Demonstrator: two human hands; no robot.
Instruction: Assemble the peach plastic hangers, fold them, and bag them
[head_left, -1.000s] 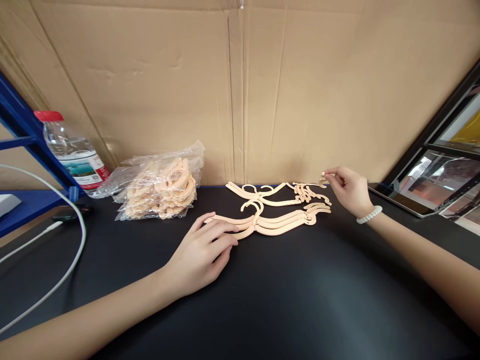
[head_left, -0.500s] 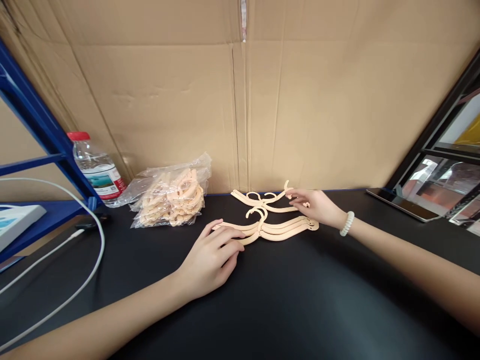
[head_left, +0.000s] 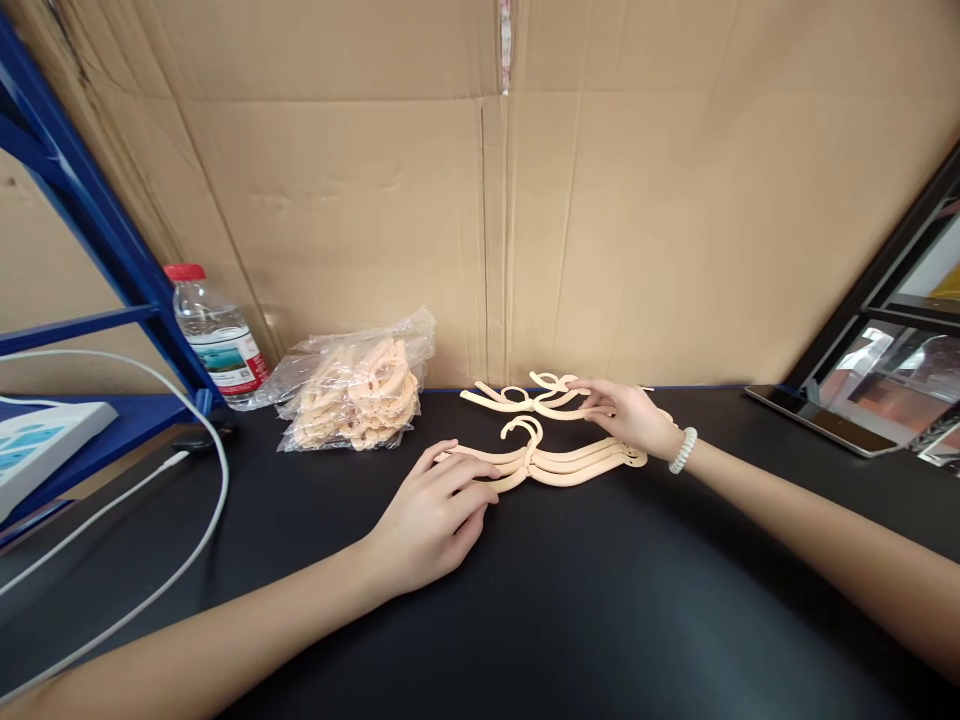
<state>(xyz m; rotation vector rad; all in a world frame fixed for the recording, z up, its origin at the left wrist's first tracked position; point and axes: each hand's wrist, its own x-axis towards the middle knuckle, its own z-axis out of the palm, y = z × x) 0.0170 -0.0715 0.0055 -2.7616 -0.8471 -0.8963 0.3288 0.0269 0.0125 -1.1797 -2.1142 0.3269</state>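
Observation:
Cream folding clothes hangers (head_left: 570, 472) lie stacked near the middle of the black table, their curved hooks pointing away from me. My left hand (head_left: 439, 510) has its curved fingers on the left arms of this stack, covering part of them. Behind the stack is another cream clothes hanger (head_left: 499, 402), with a ring shape and curved pieces showing. My right hand (head_left: 626, 412) pinches its right side between thumb and fingers, above the right end of the front stack. The hand hides part of that rear hanger.
A clear plastic bag (head_left: 360, 395) of more cream hanger parts lies to the left. Behind it stands a water bottle (head_left: 221, 345) with a red cap. A white cable (head_left: 217, 500) loops at far left. A dark flat tablet-like device (head_left: 817, 420) rests at right. Cardboard (head_left: 360, 220) walls off the back.
My right hand has shifted onto the rear hanger's right side, and that hanger's curved pieces have changed position. My left hand stays on the front stack. The view has moved slightly.

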